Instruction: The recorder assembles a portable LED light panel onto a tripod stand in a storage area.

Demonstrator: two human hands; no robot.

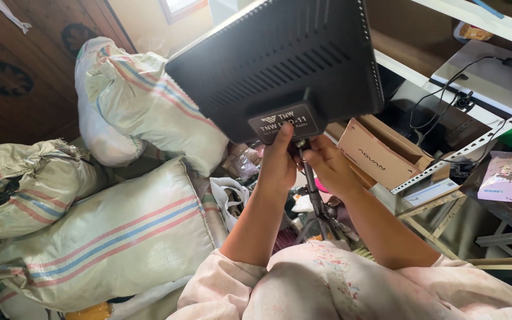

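- At upper centre of the frame: a black light panel (280, 59), flat, rectangular, its back vented with slots, sits tilted on top of a thin metal stand pole (314, 189) that runs down to tripod legs at lower centre.
- Handling, as a judgement: the panel looks rigid and fairly light for its area, but top-heavy on so slim a pole. The shell seems hard plastic, the lit face probably fragile. The best hold is likely the mount block under the panel or the pole itself, not the panel edges.
- Left hand (278, 163): raised at centre frame, fingers curled closed around the joint just below the panel's mount, thumb up against the mount block.
- Right hand (327, 166): just beside the left, fingers pinched in on the same joint. Whether it grips a knob or the pole, I cannot tell.
- Surroundings: striped woven sacks (120, 231) fill the left of the frame. An open cardboard box (380, 154) lies right of the hands. White shelving (445, 77) with a black cable sits upper right.
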